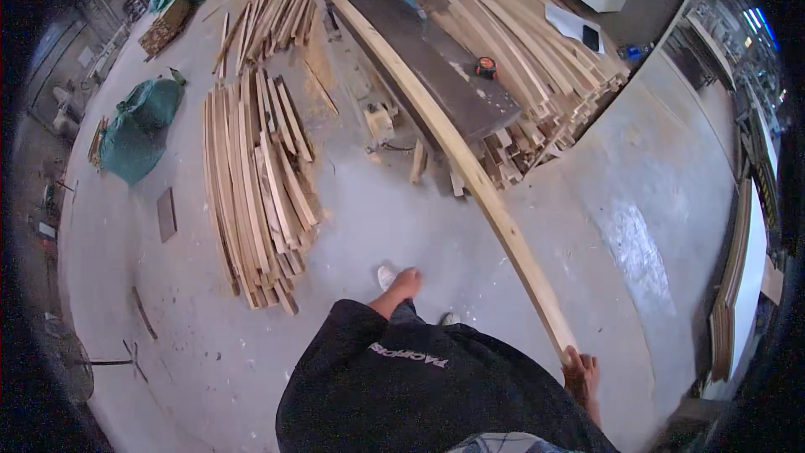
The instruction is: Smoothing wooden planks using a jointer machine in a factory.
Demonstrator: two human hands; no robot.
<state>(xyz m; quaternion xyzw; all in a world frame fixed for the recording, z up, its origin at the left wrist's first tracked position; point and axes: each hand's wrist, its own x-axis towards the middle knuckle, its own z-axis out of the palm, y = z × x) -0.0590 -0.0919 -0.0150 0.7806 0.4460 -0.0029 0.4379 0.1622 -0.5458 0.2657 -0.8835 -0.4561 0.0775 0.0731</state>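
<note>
Plank (459,149) has its near end in the right fingers (575,360), apparently gripped.

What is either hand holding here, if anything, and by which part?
The right hand grips a long wooden plank by its near end; no held thing shows in the left hand.

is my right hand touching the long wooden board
Touching: the head view shows the right hand with its fingers closed on the near end of the long wooden board.
</note>
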